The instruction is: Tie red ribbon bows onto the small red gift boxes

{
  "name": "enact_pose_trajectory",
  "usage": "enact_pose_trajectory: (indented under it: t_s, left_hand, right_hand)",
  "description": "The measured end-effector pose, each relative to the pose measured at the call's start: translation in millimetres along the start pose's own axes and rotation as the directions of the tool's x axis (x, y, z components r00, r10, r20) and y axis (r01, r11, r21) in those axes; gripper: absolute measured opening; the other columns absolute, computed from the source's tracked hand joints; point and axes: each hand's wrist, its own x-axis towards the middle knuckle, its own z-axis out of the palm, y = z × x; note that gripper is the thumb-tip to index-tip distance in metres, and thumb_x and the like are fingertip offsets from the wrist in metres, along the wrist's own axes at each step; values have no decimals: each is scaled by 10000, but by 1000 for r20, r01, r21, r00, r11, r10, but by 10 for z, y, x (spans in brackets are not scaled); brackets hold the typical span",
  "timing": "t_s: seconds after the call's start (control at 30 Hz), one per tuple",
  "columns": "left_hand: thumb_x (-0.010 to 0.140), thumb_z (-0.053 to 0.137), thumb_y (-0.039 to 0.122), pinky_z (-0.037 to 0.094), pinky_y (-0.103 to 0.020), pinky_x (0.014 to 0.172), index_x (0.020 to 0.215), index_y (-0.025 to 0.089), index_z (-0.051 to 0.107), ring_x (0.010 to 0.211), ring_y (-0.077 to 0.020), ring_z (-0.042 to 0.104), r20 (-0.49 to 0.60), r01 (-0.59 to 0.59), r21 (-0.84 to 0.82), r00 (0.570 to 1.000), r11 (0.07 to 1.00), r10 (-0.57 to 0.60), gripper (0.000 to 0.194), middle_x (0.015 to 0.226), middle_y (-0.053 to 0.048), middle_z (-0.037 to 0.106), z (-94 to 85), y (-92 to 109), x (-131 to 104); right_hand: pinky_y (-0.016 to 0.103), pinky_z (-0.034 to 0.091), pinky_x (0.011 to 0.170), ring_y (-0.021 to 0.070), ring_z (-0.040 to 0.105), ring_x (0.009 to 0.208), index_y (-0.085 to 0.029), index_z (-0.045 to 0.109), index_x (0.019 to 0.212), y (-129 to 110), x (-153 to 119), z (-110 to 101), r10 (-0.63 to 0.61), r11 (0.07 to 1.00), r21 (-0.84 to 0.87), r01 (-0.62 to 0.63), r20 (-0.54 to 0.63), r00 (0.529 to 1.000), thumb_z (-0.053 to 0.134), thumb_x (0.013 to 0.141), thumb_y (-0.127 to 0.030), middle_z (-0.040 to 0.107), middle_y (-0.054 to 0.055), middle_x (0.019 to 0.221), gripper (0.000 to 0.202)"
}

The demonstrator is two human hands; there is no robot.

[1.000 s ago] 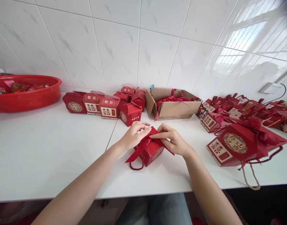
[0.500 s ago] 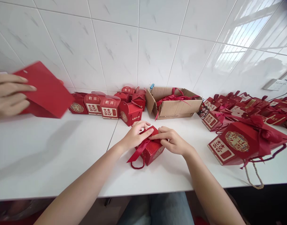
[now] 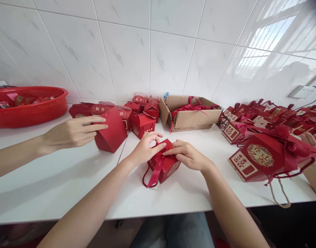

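A small red gift box (image 3: 169,170) sits on the white table in front of me, with a dark red ribbon (image 3: 156,171) across its top and one tail hanging down the near side. A twisted cord handle (image 3: 144,180) loops out to its left. At the top left edge, my left hand (image 3: 148,146) is closed, thumb and fingers pinching at the ribbon. My right hand (image 3: 186,153) has its index finger pressed on the ribbon from the right, the other fingers curled. The knot is partly hidden by my fingertips.
A co-worker's hand (image 3: 75,132) holds a red box (image 3: 111,132) at left, before several lidded boxes. Behind stand a red basket (image 3: 44,112) and a carton (image 3: 196,120) of ribbons. Several tied boxes (image 3: 263,151) crowd the right, where another hand (image 3: 313,140) shows.
The co-worker's hand at left has moved right with the red box, uncovering the basket. Another hand has appeared at far right. The ribbon tail and cord have shifted slightly; my hands barely moved.
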Motion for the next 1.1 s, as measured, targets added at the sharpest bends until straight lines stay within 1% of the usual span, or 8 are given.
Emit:
enact_pose_trajectory:
  t_s: [0.2, 0.4, 0.53, 0.63, 0.77, 0.83, 0.93, 1.1]
  left_hand:
    - [789, 620, 466, 418, -393, 898, 635, 176, 514, 1058, -244, 562, 99, 75, -146, 993, 986, -61, 345, 1229, -72, 582, -41, 28, 8]
    - [842, 530, 517, 463, -335, 796, 706, 169, 625, 1005, -238, 585, 170, 121, -239, 982, 963, -81, 385, 1117, -74, 625, -44, 26, 30]
    - [821, 565, 500, 473, -310, 750, 635, 168, 538, 917, -202, 589, 156, 121, -305, 985, 945, -76, 382, 1045, -48, 620, -46, 75, 11]
    - [823, 557, 486, 460, -304, 687, 557, 162, 469, 786, -163, 576, 144, 116, -286, 987, 951, -77, 428, 1039, -44, 614, -54, 127, -9]
    - [809, 584, 473, 455, -298, 666, 599, 168, 523, 745, -149, 574, 132, 125, -223, 986, 967, -97, 376, 1083, -45, 611, -44, 152, -32]
    - [801, 599, 468, 461, -300, 688, 610, 175, 517, 810, -170, 590, 115, 115, -196, 989, 974, -93, 359, 1084, -42, 614, -32, 147, -38]
    - [804, 588, 475, 469, -322, 741, 592, 180, 476, 919, -213, 598, 100, 107, -159, 991, 982, -92, 379, 1090, -48, 613, -21, 132, -36]
    - [796, 591, 483, 464, -362, 813, 592, 184, 415, 1014, -253, 580, 93, 103, -117, 991, 988, -92, 402, 1120, -56, 597, -15, 108, -29]
  right_hand:
    - [318, 430, 715, 168, 499, 756, -191, 707, 1049, 24, -7, 34, -20, 1000, 20, 22, -73, 997, 398, 752, -7, 587, 51, 803, 466]
    - [287, 411, 664, 147, 473, 693, -199, 699, 1048, 34, 0, 37, -21, 997, 68, 28, -96, 995, 392, 741, -8, 546, 22, 724, 474]
    - [267, 397, 633, 126, 457, 668, -215, 601, 1171, 39, -7, 36, 44, 989, 144, -28, -113, 993, 411, 718, -15, 593, 13, 819, 531]
    - [254, 381, 606, 115, 422, 630, -217, 537, 1185, 49, -20, 26, 104, 982, 173, -80, -132, 986, 446, 764, -62, 511, -23, 724, 458]
    - [244, 355, 584, 105, 365, 589, -200, 527, 1063, 63, -28, -7, 193, 976, 142, -166, -197, 961, 549, 835, -247, 376, -55, 636, 234]
    - [236, 328, 548, 97, 332, 560, -197, 517, 966, 62, -27, -31, 263, 962, 129, -240, -214, 941, 605, 819, -360, 355, -66, 611, 236]
    - [232, 292, 514, 91, 320, 545, -193, 511, 802, 54, -23, -76, 361, 932, 107, -347, -169, 917, 650, 771, -474, 353, -66, 594, 315]
    - [240, 327, 555, 92, 380, 583, -176, 539, 692, 47, -8, -115, 342, 937, 129, -326, -126, 931, 645, 787, -434, 445, -34, 641, 294]
